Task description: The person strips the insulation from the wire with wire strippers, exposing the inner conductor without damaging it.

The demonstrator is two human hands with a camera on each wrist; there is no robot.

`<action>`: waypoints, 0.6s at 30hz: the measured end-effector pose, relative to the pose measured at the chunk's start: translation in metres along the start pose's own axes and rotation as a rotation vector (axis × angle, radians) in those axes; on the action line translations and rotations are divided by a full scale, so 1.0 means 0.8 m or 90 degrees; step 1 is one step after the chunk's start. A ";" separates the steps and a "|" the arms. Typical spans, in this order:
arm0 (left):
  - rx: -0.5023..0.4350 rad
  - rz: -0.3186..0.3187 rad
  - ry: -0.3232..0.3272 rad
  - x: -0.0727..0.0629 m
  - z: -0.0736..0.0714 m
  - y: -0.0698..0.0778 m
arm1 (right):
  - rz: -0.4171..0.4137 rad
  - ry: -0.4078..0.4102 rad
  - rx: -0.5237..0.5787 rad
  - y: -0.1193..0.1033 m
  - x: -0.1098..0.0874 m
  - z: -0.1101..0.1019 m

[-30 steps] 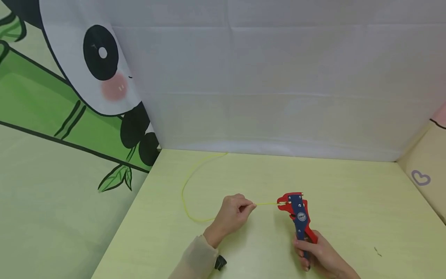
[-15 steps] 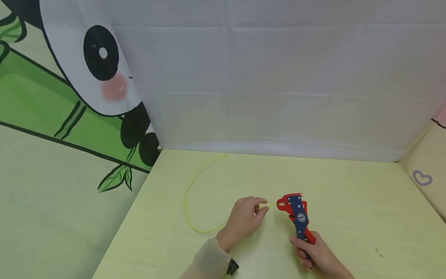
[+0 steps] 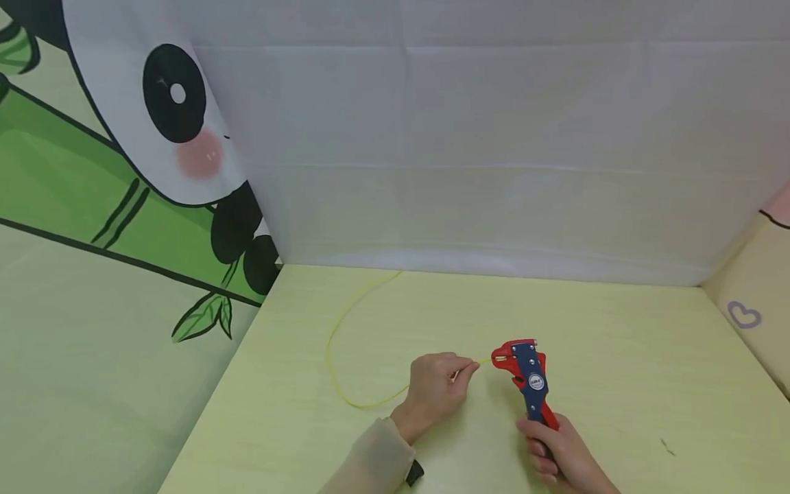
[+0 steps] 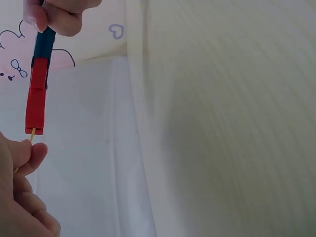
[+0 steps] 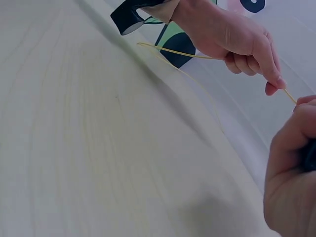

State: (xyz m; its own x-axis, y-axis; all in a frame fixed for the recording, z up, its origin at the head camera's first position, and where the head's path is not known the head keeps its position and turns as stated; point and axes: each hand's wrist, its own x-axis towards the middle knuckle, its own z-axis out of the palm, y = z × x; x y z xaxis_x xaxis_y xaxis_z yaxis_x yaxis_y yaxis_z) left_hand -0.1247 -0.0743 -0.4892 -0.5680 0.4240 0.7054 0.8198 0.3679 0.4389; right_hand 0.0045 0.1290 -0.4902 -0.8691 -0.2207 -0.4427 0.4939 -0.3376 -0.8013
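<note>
A thin yellow wire [image 3: 330,343] curves over the table and passes through my left hand [image 3: 435,387]. Thumb and forefinger of that hand pinch it close to its end. The short stretch beyond them reaches the red jaws of a blue and red wire stripper [image 3: 532,377]. My right hand [image 3: 564,449] grips the stripper's handles, holding it upright above the table. From the left wrist view, the wire meets the tip of the stripper [image 4: 37,98]; how deep it sits inside is hidden. In the right wrist view the wire [image 5: 180,52] trails behind the left hand [image 5: 237,39].
The pale yellow table [image 3: 617,357] ends at a white sheet [image 3: 494,151] at the back. Small dark scraps [image 3: 667,447] lie on the right side. A panda-printed panel [image 3: 154,240] stands on the left, and a cream panel [image 3: 759,309] on the right.
My left hand has moved right along the wire, its fingers loosening and then pinching again nearer the stripper. The stripper and right hand have stayed almost in place.
</note>
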 end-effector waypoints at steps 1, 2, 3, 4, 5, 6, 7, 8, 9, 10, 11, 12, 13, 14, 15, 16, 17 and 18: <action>-0.005 0.000 -0.001 -0.001 -0.001 -0.002 | 0.000 0.001 0.005 -0.001 0.000 0.001; -0.010 -0.002 -0.003 -0.002 -0.002 -0.003 | -0.001 0.002 0.009 -0.001 0.001 0.002; -0.015 -0.004 -0.006 -0.003 -0.003 -0.005 | -0.001 0.005 0.014 -0.001 0.001 0.002; -0.018 -0.006 -0.009 -0.004 -0.004 -0.006 | -0.001 0.007 0.019 -0.002 0.001 0.002; -0.023 -0.010 -0.015 -0.005 -0.005 -0.008 | 0.000 0.010 0.019 -0.002 0.002 0.002; -0.028 -0.016 -0.019 -0.006 -0.005 -0.009 | 0.000 0.014 0.017 -0.002 0.002 0.001; -0.033 -0.019 -0.024 -0.007 -0.006 -0.010 | -0.001 0.017 0.014 -0.001 0.003 0.000; -0.041 -0.024 -0.030 -0.008 -0.008 -0.012 | -0.002 0.021 0.004 -0.001 0.003 -0.001; -0.051 -0.031 -0.038 -0.008 -0.009 -0.012 | -0.004 0.027 -0.011 -0.001 0.004 -0.001; -0.066 -0.038 -0.045 -0.009 -0.011 -0.013 | -0.010 0.033 -0.030 -0.001 0.005 -0.002; -0.081 -0.051 -0.055 -0.010 -0.013 -0.014 | -0.013 0.036 -0.055 -0.001 0.006 -0.003; -0.093 -0.065 -0.061 -0.010 -0.016 -0.015 | -0.017 0.038 -0.077 0.000 0.007 -0.003; -0.103 -0.079 -0.068 -0.011 -0.017 -0.015 | -0.018 0.043 -0.099 0.000 0.008 -0.004; -0.110 -0.095 -0.074 -0.012 -0.019 -0.016 | -0.019 0.047 -0.119 0.001 0.009 -0.005; -0.115 -0.110 -0.078 -0.012 -0.020 -0.017 | -0.021 0.048 -0.134 0.002 0.010 -0.006; -0.115 -0.120 -0.083 -0.012 -0.021 -0.018 | -0.020 0.049 -0.145 0.003 0.011 -0.006; -0.113 -0.129 -0.088 -0.013 -0.021 -0.018 | -0.015 0.045 -0.149 0.004 0.011 -0.007; -0.111 -0.133 -0.092 -0.013 -0.022 -0.019 | -0.012 0.044 -0.147 0.005 0.011 -0.008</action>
State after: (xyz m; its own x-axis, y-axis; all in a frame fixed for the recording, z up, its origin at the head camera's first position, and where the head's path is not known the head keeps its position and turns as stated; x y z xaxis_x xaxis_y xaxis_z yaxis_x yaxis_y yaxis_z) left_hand -0.1302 -0.0987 -0.4937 -0.7202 0.4722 0.5083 0.6769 0.3179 0.6639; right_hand -0.0016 0.1317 -0.4997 -0.8820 -0.1506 -0.4465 0.4647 -0.1219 -0.8770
